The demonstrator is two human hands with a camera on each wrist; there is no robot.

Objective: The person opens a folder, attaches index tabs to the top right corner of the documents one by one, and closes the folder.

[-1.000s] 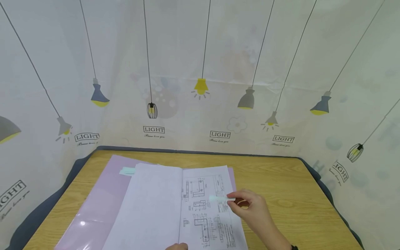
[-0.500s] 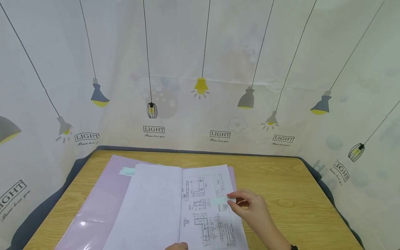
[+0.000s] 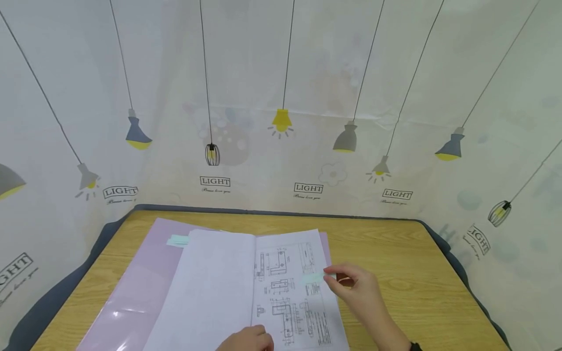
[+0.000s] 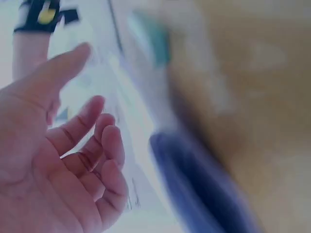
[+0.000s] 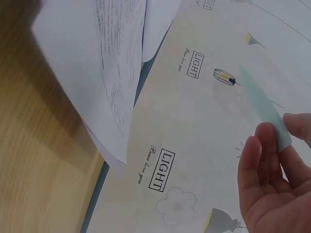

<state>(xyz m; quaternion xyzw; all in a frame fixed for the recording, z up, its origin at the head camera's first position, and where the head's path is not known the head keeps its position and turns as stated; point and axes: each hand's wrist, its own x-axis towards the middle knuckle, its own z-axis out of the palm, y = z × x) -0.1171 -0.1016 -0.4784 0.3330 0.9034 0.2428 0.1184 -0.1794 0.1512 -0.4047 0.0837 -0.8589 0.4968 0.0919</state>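
My right hand [image 3: 357, 290] pinches a pale mint sticky strip [image 5: 262, 104] between thumb and fingers, held over the right-hand page. That page [image 3: 290, 292] of the spread booklet carries technical drawings; its left page [image 3: 210, 287] is blank. At the bottom of the head view my left hand [image 3: 248, 339] is over the booklet's lower middle. The left wrist view shows this left hand [image 4: 63, 160] with loosely curled fingers and nothing between them. More mint strips [image 3: 178, 241] stick out past the left page onto a lilac plastic folder [image 3: 145, 273] lying under the booklet.
A wooden table [image 3: 395, 263] bears the folder and booklet. Behind it hangs a pale curtain [image 3: 246, 97] printed with lamps. A dark blue edge [image 3: 281, 213] runs round the table. In the left wrist view a teal object [image 4: 150, 39] is blurred.
My left hand has moved up from the booklet's lower edge and shows more in view. The right hand, with the sticky strip pinched, has shifted slightly to the right.
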